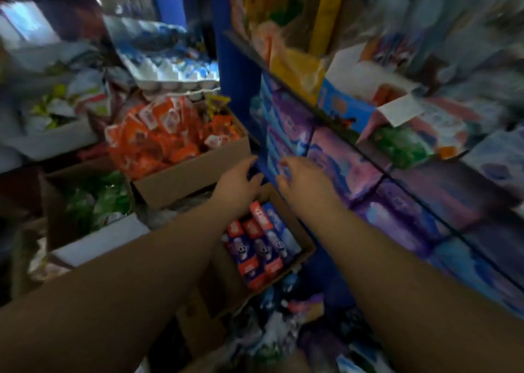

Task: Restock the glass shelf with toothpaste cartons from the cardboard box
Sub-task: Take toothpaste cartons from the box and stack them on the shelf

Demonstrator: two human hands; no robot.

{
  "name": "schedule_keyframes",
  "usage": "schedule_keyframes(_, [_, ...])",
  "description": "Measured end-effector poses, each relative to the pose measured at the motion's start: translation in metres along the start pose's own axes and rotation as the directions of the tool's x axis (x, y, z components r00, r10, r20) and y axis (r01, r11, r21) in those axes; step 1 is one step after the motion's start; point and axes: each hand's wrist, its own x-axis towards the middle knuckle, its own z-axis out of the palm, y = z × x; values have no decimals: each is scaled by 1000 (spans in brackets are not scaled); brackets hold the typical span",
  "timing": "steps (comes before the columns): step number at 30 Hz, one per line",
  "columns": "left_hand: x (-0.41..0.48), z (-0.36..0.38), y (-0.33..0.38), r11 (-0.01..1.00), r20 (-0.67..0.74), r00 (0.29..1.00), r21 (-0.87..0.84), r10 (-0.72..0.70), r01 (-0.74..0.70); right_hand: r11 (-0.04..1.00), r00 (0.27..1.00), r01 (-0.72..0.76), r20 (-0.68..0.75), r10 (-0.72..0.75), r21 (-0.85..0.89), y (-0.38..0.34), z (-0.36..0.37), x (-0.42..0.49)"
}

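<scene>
The open cardboard box (pixel 307 249) sits low in the middle and holds several red, white and blue toothpaste cartons (pixel 262 243) standing on end. Above it, both my arms reach to the near end of the glass shelf (pixel 320 109). Rows of blue and purple cartons (pixel 286 129) are stacked under the shelf. My left hand (pixel 239 181) and my right hand (pixel 302 181) sit close together at the end of that stack, fingers curled towards a blue carton (pixel 269 163) between them. Motion blur hides whether either hand grips it.
A blue upright post (pixel 226 69) stands just left of the shelf. To the left are a cardboard box of orange packets (pixel 167 137), a box of green packs (pixel 96 200) and trays of bottles (pixel 173 72). Loose packets (pixel 283 330) lie on the floor below.
</scene>
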Motion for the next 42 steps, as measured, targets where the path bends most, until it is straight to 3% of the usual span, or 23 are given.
schedule_keyframes(3, [-9, 37, -65, 956, 72, 962, -113, -265, 271, 993, 972, -105, 216, 90, 58, 26, 71, -1])
schedule_keyframes(5, [-13, 62, -108, 877, 149, 887, -149, -438, 458, 973, 927, -216, 332, 176, 87, 41, 113, -8])
schedule_keyframes(8, [-17, 93, -148, 698, 261, 722, -192, -641, 690, 905, 801, -416, 507, 318, 89, 62, 162, -17])
schedule_keyframes(10, [-20, 105, -153, 503, 325, 576, -287, -750, 816, 851, 742, -513, 556, 374, 113, 74, 185, -20])
schedule_keyframes(12, [-20, 118, -161, 338, 423, 472, -355, -773, 872, 791, 691, -601, 574, 440, 118, 84, 203, -18])
schedule_keyframes(16, [-15, 140, -168, 140, 564, 382, -425, -732, 894, 676, 557, -731, 651, 515, 90, 95, 227, -11])
schedule_keyframes(19, [-12, 147, -168, 37, 610, 370, -487, -700, 873, 628, 555, -766, 633, 540, 135, 93, 239, -9])
schedule_keyframes(23, [-10, 144, -163, 20, 609, 408, -541, -680, 841, 661, 614, -737, 547, 569, 140, 86, 235, -7])
schedule_keyframes(26, [-9, 143, -159, 19, 586, 420, -568, -693, 823, 623, 653, -740, 492, 576, 252, 75, 225, -4])
schedule_keyframes(31, [-4, 133, -157, -3, 560, 352, -536, -750, 844, 465, 658, -752, 496, 567, 467, 55, 202, 3])
schedule_keyframes(35, [-7, 124, -161, -90, 606, 350, -576, -714, 813, 380, 611, -789, 563, 557, 482, 45, 193, -5])
schedule_keyframes(38, [-13, 128, -175, -169, 661, 346, -585, -666, 793, 386, 601, -799, 578, 552, 461, 40, 205, -13])
schedule_keyframes(42, [-16, 131, -172, -168, 632, 360, -620, -686, 767, 342, 606, -784, 519, 603, 518, 34, 210, -16])
